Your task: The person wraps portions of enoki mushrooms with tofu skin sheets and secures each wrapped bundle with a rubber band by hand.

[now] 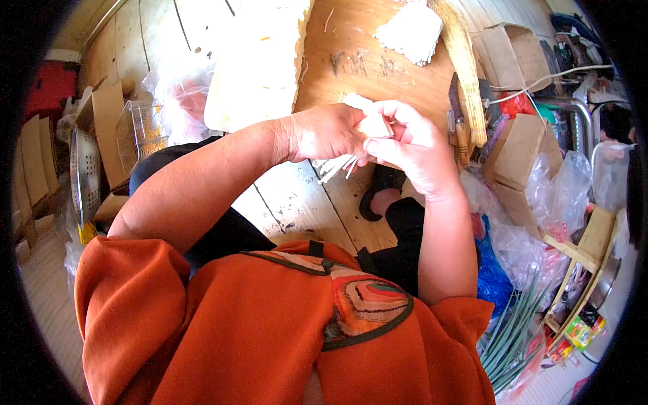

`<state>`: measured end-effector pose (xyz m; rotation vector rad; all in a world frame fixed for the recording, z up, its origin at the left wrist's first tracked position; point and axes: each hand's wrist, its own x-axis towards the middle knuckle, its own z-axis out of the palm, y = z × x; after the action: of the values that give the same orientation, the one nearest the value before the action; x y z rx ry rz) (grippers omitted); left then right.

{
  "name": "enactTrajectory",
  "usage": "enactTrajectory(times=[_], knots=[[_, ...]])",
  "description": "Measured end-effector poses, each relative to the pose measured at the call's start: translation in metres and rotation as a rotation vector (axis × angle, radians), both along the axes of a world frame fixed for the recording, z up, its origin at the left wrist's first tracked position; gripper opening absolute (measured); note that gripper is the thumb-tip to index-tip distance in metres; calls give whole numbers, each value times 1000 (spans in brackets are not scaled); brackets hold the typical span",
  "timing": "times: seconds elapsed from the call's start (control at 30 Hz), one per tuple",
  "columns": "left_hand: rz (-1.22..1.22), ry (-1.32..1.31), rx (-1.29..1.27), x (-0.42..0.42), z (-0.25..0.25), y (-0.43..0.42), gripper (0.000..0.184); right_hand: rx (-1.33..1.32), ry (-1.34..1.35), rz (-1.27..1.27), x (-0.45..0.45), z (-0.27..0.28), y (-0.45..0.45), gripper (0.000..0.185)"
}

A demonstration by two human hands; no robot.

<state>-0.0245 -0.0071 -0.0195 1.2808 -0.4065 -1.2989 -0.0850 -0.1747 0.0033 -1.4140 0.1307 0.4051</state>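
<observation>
With twelve o'clock straight ahead of the wearer and the hands as the dial's centre, I have both bare hands close together over the near edge of the brown wooden tabletop [364, 64]. The left hand [326, 133] is back-up, its fingers curled around a loose bundle of thin white strips [339, 169] whose ends hang out at seven o'clock; I cannot see its fingertips. The right hand [418, 145] pinches a small pale flat piece [375, 126] between thumb and fingers, right beside the left hand; I can't tell whether that piece joins the strips. At ten o'clock I see a large pale sheet with a ragged edge [260, 61], and toward one o'clock a white stack of thin flat pieces [410, 32] on the tabletop. A long straw-coloured bundle [466, 74] lies at two o'clock, and just inside it, near three, a knife with a wooden handle [462, 138]. Farther out at three I make out an open brown cardboard box [516, 152]; at five, a crumpled blue plastic bag [496, 273] and long green stalks [516, 341]; at nine, a perforated metal colander [84, 175].
</observation>
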Motion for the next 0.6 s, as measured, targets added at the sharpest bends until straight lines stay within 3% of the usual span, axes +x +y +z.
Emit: enactTrajectory(times=[0.03, 0.2, 0.27, 0.3, 0.37, 0.43, 0.53, 0.6], knots=[[-36, -132, 103, 0, 2, -1, 27, -92, 15, -1, -1, 2, 2, 26], [-61, -124, 84, -2, 6, 0, 44, -106, 66, 64, 1, -1, 0, 22], [8, 103, -186, -1, -7, 2, 49, -68, 46, 38, 2, 1, -4, 21], [6, 100, -187, 2, -6, 5, 49, -68, 49, 47, 4, 3, -8, 21], [148, 422, -164, 7, -2, 12, 51, -67, 53, 56, 4, 5, -15, 20], [229, 461, -204, 5, 0, 12, 40, -15, -1, -15, 4, 3, -19, 21], [329, 237, -175, 2, -6, 8, 20, -24, -4, -49, 3, 4, -20, 22], [381, 241, -180, 0, -6, 5, 18, -29, -25, -63, 4, 4, -20, 22]])
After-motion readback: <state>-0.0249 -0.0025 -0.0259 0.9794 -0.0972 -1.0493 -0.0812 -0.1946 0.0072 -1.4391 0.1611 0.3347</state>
